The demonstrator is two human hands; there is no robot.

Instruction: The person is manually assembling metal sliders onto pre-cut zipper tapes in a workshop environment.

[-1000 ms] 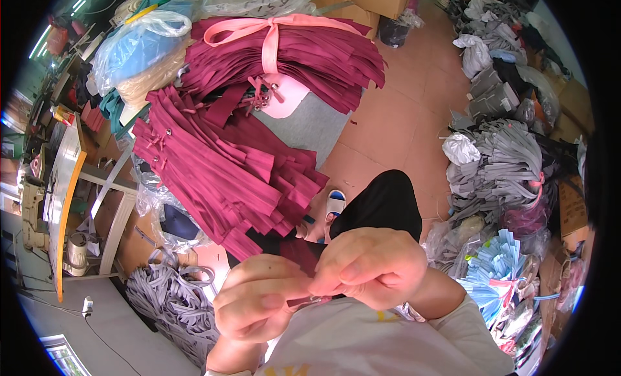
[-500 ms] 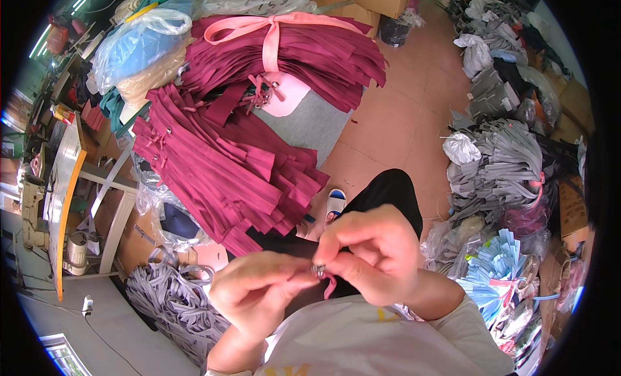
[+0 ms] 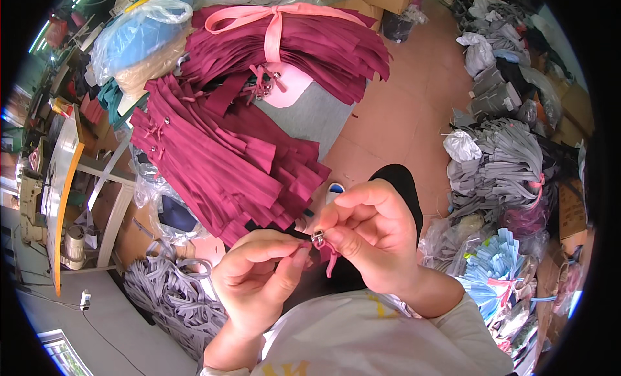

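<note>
In front of my chest, both hands meet at a small silver metal clasp (image 3: 317, 238). My right hand (image 3: 375, 243) pinches it between thumb and forefinger, the other fingers curled. A short maroon cord (image 3: 332, 265) dangles below the metal. Beside it, my left hand (image 3: 259, 269) is closed in a pinch on a bit of maroon fabric, mostly hidden by thumb and forefinger. Past my hands lies a thick pile of maroon fabric strips (image 3: 226, 169). A few similar cord pieces with metal parts (image 3: 264, 83) rest near the pile's far end.
Beyond the pile sits a maroon bundle (image 3: 310, 46) tied with a pink ribbon (image 3: 274, 36). Grey strips (image 3: 174, 295) are heaped at lower left, near a wooden-edged table (image 3: 71, 201). Grey bundles (image 3: 498, 162) and light-blue strips (image 3: 488, 266) line the right side.
Both hands have risen slightly and tilted, so the metal clasp shows more openly between them. The cord's tail now hangs straighter beneath it.
</note>
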